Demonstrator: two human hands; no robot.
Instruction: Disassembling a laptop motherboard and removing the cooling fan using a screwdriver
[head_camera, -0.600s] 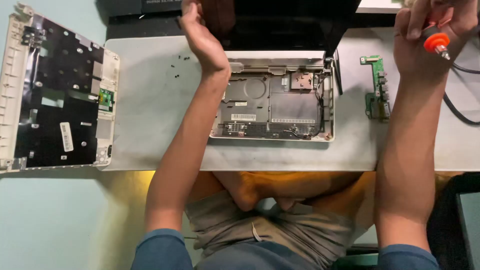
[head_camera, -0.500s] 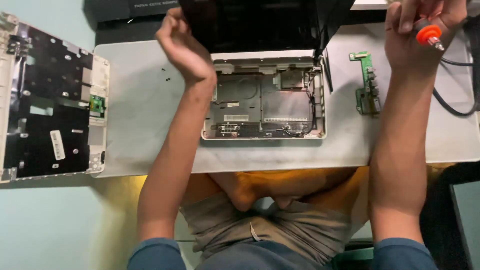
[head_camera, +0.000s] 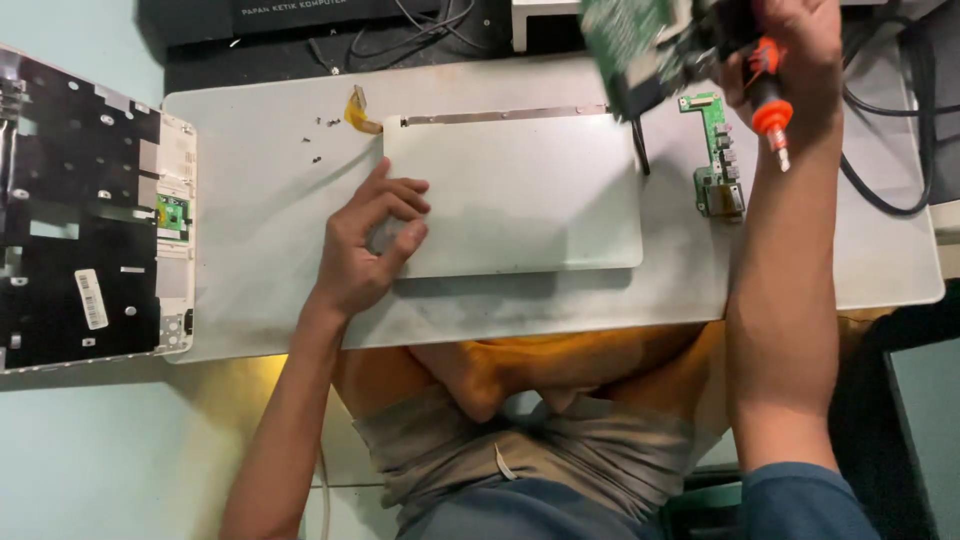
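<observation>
Left hand (head_camera: 365, 245) rests on white laptop lid (head_camera: 520, 195); black box (head_camera: 330, 25) behind.

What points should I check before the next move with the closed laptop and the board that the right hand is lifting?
1. Left hand steadies the laptop: ok, its fingers rest on the near left corner of the shut lid.
2. Right hand has a firm grip on the green board: cannot tell, the board is blurred and the hand also holds the orange screwdriver.
3. Loose screws are away from the hands: ok, they lie on the mat beyond the left hand.
4. Small green board is clear of the laptop: ok, it lies apart, to its right.
5. Black cable is clear of the right arm: not ok, it loops close beside it.
</observation>
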